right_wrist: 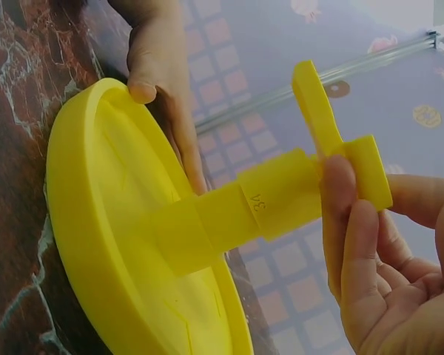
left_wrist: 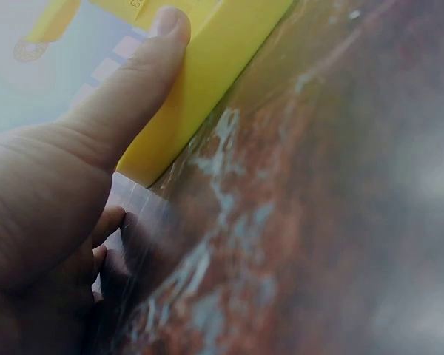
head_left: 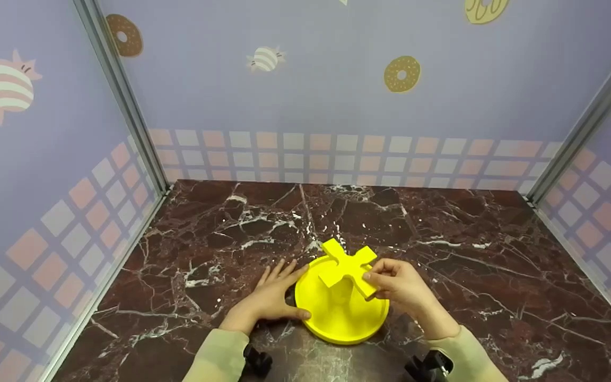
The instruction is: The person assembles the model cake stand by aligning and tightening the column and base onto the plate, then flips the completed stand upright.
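Note:
A yellow round dish-like base (head_left: pixel 343 337) with a raised rim lies on the table near its front. From its middle rises a stepped yellow post (right_wrist: pixel 233 219) marked "34". Atop the post sits a yellow four-armed cross piece (head_left: pixel 349 264). My right hand (head_left: pixel 403 286) pinches one arm of the cross between thumb and fingers. My left hand (head_left: pixel 265 302) spreads along the left side of the base, fingers extended. Its thumb (left_wrist: pixel 137 89) presses against the rim. In the left wrist view, most of the cross is cut off.
The dark red marble table (head_left: pixel 204 329) has small white flecks (head_left: pixel 326 228) behind the base. Lilac panels (head_left: pixel 326 106) with sweets and check patterns enclose the back and both sides, joined by grey metal corner strips (head_left: pixel 130 111).

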`<state>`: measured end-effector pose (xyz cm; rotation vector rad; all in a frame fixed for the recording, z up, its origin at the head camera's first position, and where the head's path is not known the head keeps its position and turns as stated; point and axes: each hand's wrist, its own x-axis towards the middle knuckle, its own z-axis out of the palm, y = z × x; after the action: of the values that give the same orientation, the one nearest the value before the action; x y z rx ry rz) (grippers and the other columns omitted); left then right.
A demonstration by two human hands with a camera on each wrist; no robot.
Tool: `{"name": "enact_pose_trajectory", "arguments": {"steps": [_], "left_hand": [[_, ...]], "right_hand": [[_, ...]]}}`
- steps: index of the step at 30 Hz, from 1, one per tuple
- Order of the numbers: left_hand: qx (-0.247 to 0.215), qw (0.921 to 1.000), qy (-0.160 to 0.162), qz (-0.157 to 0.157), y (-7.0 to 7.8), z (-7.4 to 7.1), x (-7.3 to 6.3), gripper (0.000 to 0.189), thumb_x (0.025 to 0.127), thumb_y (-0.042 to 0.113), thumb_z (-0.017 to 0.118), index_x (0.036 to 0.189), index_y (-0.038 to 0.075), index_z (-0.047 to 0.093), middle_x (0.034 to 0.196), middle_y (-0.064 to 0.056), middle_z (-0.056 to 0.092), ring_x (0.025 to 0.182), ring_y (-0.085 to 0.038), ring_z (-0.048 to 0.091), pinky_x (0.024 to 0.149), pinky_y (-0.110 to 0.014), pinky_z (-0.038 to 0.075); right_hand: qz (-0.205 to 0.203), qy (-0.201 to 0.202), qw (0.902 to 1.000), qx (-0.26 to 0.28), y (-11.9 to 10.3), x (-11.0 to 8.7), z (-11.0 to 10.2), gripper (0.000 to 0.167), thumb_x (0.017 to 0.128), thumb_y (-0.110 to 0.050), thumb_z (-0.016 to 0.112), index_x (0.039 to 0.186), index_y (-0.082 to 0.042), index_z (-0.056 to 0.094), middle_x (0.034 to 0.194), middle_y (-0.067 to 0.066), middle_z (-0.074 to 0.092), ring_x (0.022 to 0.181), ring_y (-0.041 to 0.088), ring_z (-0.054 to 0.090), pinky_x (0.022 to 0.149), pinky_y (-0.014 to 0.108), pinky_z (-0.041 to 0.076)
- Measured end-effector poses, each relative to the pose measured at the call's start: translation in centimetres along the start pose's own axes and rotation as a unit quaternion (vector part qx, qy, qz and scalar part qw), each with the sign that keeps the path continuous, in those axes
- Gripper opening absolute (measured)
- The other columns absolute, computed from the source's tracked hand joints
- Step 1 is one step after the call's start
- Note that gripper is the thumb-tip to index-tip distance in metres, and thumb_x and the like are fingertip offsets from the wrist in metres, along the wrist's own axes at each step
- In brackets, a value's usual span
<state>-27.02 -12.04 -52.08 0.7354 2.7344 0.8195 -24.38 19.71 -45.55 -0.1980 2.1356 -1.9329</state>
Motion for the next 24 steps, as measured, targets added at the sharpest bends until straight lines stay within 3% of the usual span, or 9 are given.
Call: {"name": "enact_pose_trajectory", "arguments": {"steps": [9, 13, 17, 20, 24], "left_hand": [[0.003, 1.0, 0.001, -0.002, 0.1, -0.1, 0.0, 0.112, 0.075, 0.067, 0.08, 0.165, 0.026, 0.027, 0.173, -0.017, 0.015, 0.161, -0.045, 0.004, 0.129, -0.066, 0.0], [0.002, 1.0, 0.0, -0.004, 0.1, 0.0, 0.0, 0.112, 0.075, 0.067, 0.08, 0.165, 0.026, 0.027, 0.173, -0.017, 0.015, 0.161, -0.045, 0.003, 0.129, -0.066, -0.001], [0.002, 1.0, -0.001, -0.006, 0.0, 0.0, 0.1, 0.113, 0.075, 0.068, 0.08, 0.165, 0.026, 0.026, 0.173, -0.016, 0.015, 0.161, -0.044, 0.003, 0.129, -0.066, -0.001], [0.004, 1.0, -0.001, -0.005, 0.0, 0.0, 0.1, 0.113, 0.075, 0.068, 0.08, 0.165, 0.027, 0.026, 0.173, -0.016, 0.015, 0.161, -0.044, 0.002, 0.129, -0.066, -0.001], [0.006, 1.0, -0.002, -0.006, -0.1, 0.1, 0.1, 0.113, 0.075, 0.068, 0.08, 0.165, 0.026, 0.026, 0.173, -0.016, 0.015, 0.161, -0.044, 0.002, 0.129, -0.066, -0.001]], "right_hand": [[0.0, -0.022, 0.9998, 0.0, -0.4, -0.1, -0.3, 0.01, 0.097, -0.008, 0.07, 0.097, 0.002, 0.067, 0.094, 0.001, 0.068, 0.071, 0.015, 0.071, 0.069, 0.029, 0.064], [-0.009, -0.022, 0.9981, -0.058, -0.9, 0.2, -1.3, 0.018, 0.099, -0.012, 0.068, 0.102, 0.006, 0.067, 0.096, 0.005, 0.073, 0.07, 0.014, 0.072, 0.07, 0.03, 0.065], [-0.024, 0.025, 0.9918, -0.123, -1.4, 1.0, -2.8, 0.026, 0.097, -0.016, 0.071, 0.106, 0.008, 0.066, 0.096, 0.015, 0.076, 0.072, 0.014, 0.072, 0.069, 0.032, 0.065], [-0.032, 0.032, 0.9904, -0.13, -1.2, 1.8, -3.8, 0.036, 0.094, -0.016, 0.075, 0.12, 0.006, 0.064, 0.112, 0.02, 0.073, 0.089, 0.022, 0.074, 0.077, 0.037, 0.066], [-0.066, -0.037, 0.9903, -0.117, -0.5, 3.2, -4.6, 0.056, 0.093, -0.01, 0.074, 0.145, 0.0, 0.054, 0.146, 0.024, 0.057, 0.127, 0.038, 0.063, 0.096, 0.041, 0.062]]}}
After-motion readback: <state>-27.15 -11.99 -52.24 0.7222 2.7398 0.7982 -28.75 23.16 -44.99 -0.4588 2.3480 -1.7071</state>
